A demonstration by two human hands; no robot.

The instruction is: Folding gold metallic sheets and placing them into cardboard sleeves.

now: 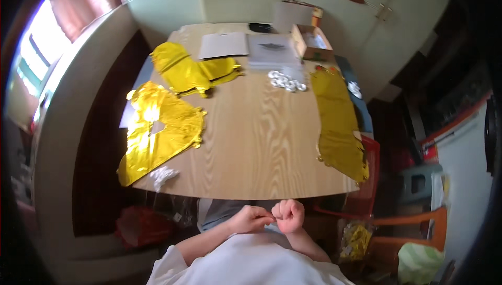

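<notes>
From where I operate, both hands show just below the near edge of the table (pixel 246 149), close together in front of a white shirt (pixel 261 259). The right hand (pixel 289 215) is curled into a fist. The left hand (pixel 252 219) has its fingers bent in narrow, their tips meeting or nearly meeting the fist; I cannot tell whether they close on anything small. Taking the hands as the clock's centre, with twelve straight across the table, a shiny gold foil piece (pixel 175 141) lies flat at ten o'clock, well apart from the grip. A crumpled white bundle (pixel 163 176) sits just beside its lower edge, between nine and ten. A second gold foil piece (pixel 180 70) lies farther off at eleven, and a long gold foil strip (pixel 337 117) at one, reaching along the table's right side. At twelve, beyond bare wood, I see a cluster of white rings (pixel 290 83), with a white sheet (pixel 224 46) behind toward eleven and an open box (pixel 316 53) behind toward one.
</notes>
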